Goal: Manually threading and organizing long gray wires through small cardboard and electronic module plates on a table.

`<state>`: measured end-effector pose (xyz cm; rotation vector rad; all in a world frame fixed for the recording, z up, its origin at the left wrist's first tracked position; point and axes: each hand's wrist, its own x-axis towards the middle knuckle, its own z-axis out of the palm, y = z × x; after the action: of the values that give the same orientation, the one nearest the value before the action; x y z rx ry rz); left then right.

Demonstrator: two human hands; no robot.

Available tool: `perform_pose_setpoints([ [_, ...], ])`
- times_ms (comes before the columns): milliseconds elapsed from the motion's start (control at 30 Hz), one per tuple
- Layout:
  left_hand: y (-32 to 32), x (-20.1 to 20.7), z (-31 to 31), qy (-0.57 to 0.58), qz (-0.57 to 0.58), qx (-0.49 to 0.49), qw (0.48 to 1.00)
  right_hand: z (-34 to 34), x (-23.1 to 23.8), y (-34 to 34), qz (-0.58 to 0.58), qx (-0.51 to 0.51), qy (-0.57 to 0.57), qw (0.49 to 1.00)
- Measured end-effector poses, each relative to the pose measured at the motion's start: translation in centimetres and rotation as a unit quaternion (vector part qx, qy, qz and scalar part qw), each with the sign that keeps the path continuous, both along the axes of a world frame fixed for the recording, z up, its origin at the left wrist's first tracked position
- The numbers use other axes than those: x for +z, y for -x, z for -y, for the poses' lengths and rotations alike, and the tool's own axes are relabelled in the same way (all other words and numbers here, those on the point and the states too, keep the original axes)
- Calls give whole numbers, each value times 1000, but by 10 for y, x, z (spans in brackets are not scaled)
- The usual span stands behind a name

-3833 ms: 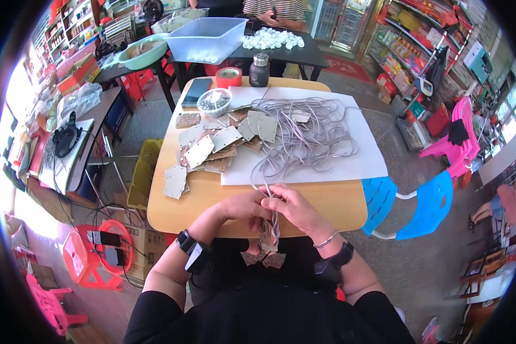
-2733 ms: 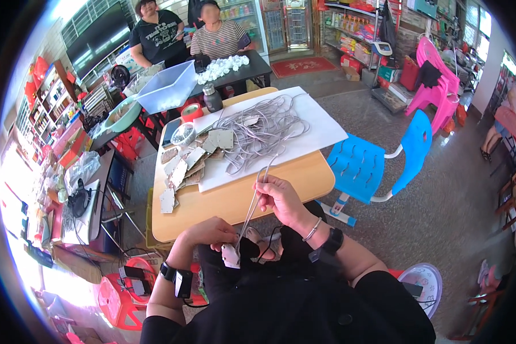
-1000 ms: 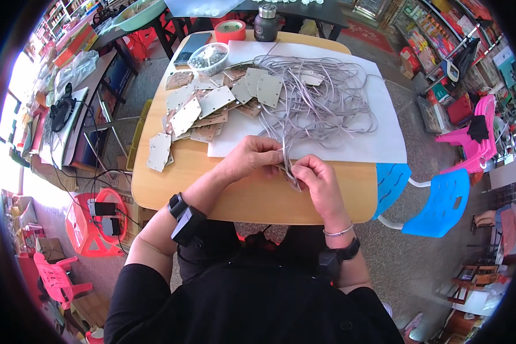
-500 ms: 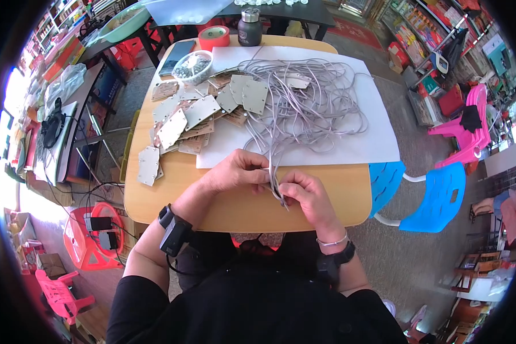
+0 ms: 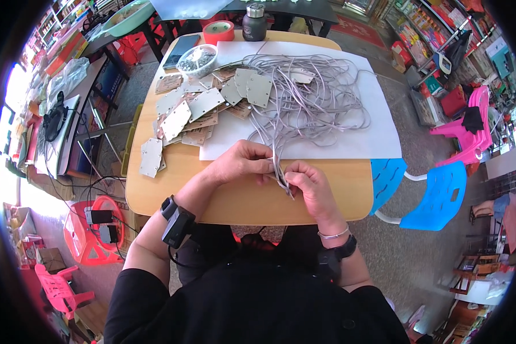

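A thin strand bundle of grey cords (image 5: 277,135) runs from a loose, tangled heap of cords (image 5: 321,109) toward me. My left hand (image 5: 241,163) is closed round this bundle, thumb against the fingers. Close beside it, my right hand (image 5: 309,186) pinches the cord ends between thumb and fingertips. The tips stick out a little below the fingers, over the bare wood near the table's front. Left of the heap lies a pile of flat, pale plates (image 5: 206,103) with small holes along their edges; some show brown faces. One plate (image 5: 151,157) rests nearer me at the left.
The heap lies on a white sheet (image 5: 350,150) on the wooden table (image 5: 338,200). Along its far side stand a clear tub (image 5: 198,71) of small metal pieces, a red tape roll (image 5: 219,34) and a dark bottle (image 5: 254,26). Blue chairs (image 5: 436,198) stand at the right.
Both hands stay closed on the cords at nearly the same spot, with slight finger shifts. The whole view has moved a little, so the table sits slightly higher.
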<state>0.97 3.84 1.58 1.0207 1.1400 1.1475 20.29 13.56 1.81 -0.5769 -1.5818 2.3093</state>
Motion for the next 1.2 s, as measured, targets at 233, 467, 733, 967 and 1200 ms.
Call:
perform_pose_setpoints([
  [233,-3,4,1,2,15,15,1000,1,1,1,16,-14,-9,1000],
  [467,-4,5,-1,16,24,45,999,-1,-7,2,11,-25,-21,999],
  [733,-10,1,-1,31,12,127,991,12,24,8,-30,-135,-510,849],
  [967,-12,3,1,36,-14,135,990,21,26,9,0,-123,-779,615],
  [1200,-10,3,-1,41,-10,124,991,22,13,6,-20,-166,-739,653],
])
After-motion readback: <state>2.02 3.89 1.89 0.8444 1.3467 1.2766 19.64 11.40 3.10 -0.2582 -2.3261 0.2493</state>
